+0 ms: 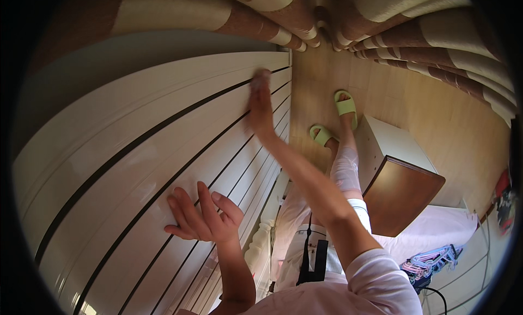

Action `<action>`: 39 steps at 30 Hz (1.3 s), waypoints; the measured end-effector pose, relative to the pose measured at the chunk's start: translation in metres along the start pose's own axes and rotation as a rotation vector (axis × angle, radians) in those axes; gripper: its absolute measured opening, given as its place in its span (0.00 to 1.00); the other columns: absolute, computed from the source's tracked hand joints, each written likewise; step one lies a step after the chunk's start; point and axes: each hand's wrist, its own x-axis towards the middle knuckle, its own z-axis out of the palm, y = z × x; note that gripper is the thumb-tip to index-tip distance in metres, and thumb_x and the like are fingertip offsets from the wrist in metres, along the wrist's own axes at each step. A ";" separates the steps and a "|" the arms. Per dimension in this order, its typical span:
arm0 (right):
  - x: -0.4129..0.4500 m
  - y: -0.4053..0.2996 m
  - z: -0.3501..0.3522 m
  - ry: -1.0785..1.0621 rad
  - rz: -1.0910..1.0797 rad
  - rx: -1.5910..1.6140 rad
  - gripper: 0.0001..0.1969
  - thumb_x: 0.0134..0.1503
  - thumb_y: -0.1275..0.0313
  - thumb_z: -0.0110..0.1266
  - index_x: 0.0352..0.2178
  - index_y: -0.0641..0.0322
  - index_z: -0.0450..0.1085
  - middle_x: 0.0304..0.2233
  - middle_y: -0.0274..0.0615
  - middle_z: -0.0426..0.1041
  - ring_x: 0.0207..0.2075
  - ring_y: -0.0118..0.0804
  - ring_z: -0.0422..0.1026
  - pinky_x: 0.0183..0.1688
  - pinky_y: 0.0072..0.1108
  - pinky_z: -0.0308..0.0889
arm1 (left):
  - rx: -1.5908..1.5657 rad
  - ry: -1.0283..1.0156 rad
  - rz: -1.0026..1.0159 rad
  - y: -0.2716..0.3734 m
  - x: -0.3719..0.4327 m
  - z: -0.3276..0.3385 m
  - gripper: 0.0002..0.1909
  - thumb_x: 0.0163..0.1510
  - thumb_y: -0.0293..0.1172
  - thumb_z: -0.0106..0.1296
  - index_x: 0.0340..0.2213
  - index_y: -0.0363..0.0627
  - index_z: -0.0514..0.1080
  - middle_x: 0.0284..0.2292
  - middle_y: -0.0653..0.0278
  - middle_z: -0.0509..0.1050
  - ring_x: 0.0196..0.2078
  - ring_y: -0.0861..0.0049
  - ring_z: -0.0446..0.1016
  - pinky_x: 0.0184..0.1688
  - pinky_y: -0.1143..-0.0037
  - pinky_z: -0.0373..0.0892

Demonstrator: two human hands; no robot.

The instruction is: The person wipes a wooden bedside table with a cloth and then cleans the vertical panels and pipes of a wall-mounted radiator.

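A large glossy white panel (pixel 135 151) with long dark grooves stands to my left. My right hand (pixel 260 102) reaches across to its far end and lies against the surface, fingers pointing away from me. Motion blurs this hand, and whether anything is under the fingers cannot be made out. Nearer to me, my left hand (pixel 206 217) is at the same panel with fingers spread and bent. Nothing shows in its grasp.
Brown and cream curtains (pixel 380 12) hang ahead. On the wooden floor (pixel 314 82) my feet wear green slides (pixel 346 106). To the right are a white cabinet with a brown wooden top (pixel 402 196), a pale sheet (pixel 441 223) and a bunch of clothes hangers (pixel 433 260).
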 end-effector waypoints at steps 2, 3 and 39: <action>-0.010 -0.055 0.015 -0.060 -0.080 0.008 0.25 0.63 0.77 0.41 0.62 0.60 0.56 0.67 0.48 0.52 0.70 0.45 0.46 0.70 0.36 0.38 | 0.016 -0.026 0.011 -0.007 -0.004 -0.004 0.17 0.59 0.34 0.45 0.45 0.41 0.76 0.54 0.47 0.71 0.60 0.53 0.66 0.70 0.58 0.36; -0.015 -0.111 0.029 -0.149 -0.140 0.066 0.25 0.60 0.77 0.45 0.59 0.54 0.61 0.67 0.47 0.52 0.70 0.46 0.46 0.70 0.39 0.37 | 0.051 -0.031 0.009 -0.018 -0.008 -0.011 0.17 0.59 0.34 0.45 0.45 0.41 0.76 0.54 0.47 0.71 0.60 0.53 0.66 0.70 0.58 0.36; 0.041 0.130 -0.029 -0.117 0.050 -0.178 0.25 0.67 0.71 0.34 0.65 0.64 0.47 0.67 0.54 0.49 0.67 0.52 0.49 0.69 0.30 0.43 | 0.234 -0.182 0.020 0.057 -0.043 0.077 0.19 0.53 0.30 0.45 0.42 0.59 0.80 0.54 0.64 0.73 0.61 0.67 0.61 0.70 0.60 0.33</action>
